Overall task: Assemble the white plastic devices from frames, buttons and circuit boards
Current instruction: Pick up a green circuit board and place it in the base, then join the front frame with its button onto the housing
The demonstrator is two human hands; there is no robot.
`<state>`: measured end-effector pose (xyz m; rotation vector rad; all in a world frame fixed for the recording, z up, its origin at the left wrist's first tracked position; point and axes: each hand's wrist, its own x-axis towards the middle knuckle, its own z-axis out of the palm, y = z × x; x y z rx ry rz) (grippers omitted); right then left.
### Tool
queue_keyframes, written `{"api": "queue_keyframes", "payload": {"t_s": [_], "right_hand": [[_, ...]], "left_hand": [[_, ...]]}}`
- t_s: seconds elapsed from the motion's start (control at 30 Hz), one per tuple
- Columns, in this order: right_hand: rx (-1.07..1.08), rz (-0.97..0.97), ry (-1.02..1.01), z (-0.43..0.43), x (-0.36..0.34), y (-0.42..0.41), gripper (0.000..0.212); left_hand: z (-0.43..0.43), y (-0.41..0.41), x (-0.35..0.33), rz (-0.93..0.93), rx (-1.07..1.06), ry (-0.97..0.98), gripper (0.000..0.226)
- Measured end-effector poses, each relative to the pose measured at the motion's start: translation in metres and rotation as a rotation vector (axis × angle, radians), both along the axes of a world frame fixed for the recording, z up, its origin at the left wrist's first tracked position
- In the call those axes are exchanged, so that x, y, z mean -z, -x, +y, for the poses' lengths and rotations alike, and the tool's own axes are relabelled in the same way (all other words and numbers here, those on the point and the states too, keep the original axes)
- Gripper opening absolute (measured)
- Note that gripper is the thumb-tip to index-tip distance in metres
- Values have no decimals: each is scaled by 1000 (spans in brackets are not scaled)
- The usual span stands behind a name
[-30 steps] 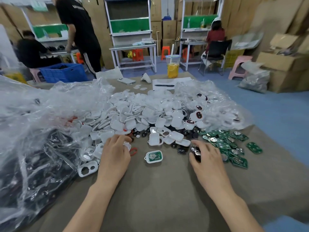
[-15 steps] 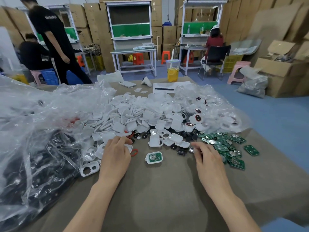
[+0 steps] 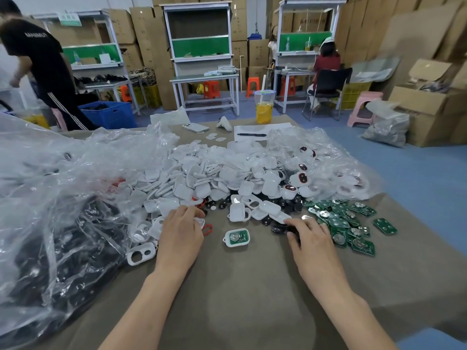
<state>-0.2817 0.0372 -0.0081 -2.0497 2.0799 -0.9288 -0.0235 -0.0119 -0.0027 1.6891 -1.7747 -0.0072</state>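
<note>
The parts are laid out in sorted groups on the table (image 3: 240, 294), so that each kind can be reached without searching: a heap of white shells (image 3: 202, 178) in the middle, black buttons (image 3: 277, 228) at its near edge, and green circuit boards (image 3: 350, 229) to the right. The left hand (image 3: 180, 232) is set down at the near left edge of the heap, its fingers bent over white pieces there; whether one is actually gripped cannot be told, as the palm side is hidden. The right hand (image 3: 309, 239) is laid over the buttons, just beside the boards, with fingers loosely spread and tips down; whether a button is pinched under it cannot be told either. Between the hands a half-built device (image 3: 237, 237), a white shell with a board already seated in it, is left lying face up, probably so that a button and a frame can be added next. A loose frame (image 3: 141, 253) with two holes lies just left of the left wrist, within easy reach.
</note>
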Motion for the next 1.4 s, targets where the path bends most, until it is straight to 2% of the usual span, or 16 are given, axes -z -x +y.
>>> {"api": "queue_keyframes", "payload": {"t_s": [0.17, 0.23, 0.33, 0.43, 0.63, 0.73, 0.83, 0.93, 1.0, 1.1, 1.17, 1.3, 1.4], "right_hand": [[15, 54, -2, -8, -6, -1, 35], [28, 111, 60, -14, -10, -5, 30], [-23, 93, 119, -27, -20, -18, 29], [-88, 61, 54, -52, -34, -34, 32], [-146, 311, -257, -95, -45, -65, 54], [-203, 357, -273, -102, -39, -68, 45], [-297, 183, -240, -108, -34, -61, 32], [-370, -253, -167, -110, -36, -54, 8], [-385, -507, -114, -110, -39, -53, 4], [-422, -814, -107, -109, -40, -53, 6], [-441, -911, -116, -110, -41, -53, 8], [-467, -1017, -141, -116, -44, -55, 8], [-494, -1108, -218, -117, -43, -57, 12]], "left_hand": [[2, 2, -3, 0, 11, -11, 26], [2, 2, -3, -11, 5, -12, 23], [3, 3, -4, -11, -4, -9, 21], [3, 4, -5, -14, 3, -10, 18], [3, 4, -5, -24, 7, -8, 17], [3, 4, -2, -59, 6, 42, 20], [1, 3, 1, -106, -15, 164, 21], [-7, 6, -5, -60, 65, 268, 25], [-16, 14, -12, 70, 162, 261, 24], [-28, 26, -19, 362, 241, 154, 14], [-35, 31, -20, 521, 256, 82, 13], [-44, 30, -17, 530, 275, 42, 10], [-46, 28, -16, 635, 246, 25, 6]]}}
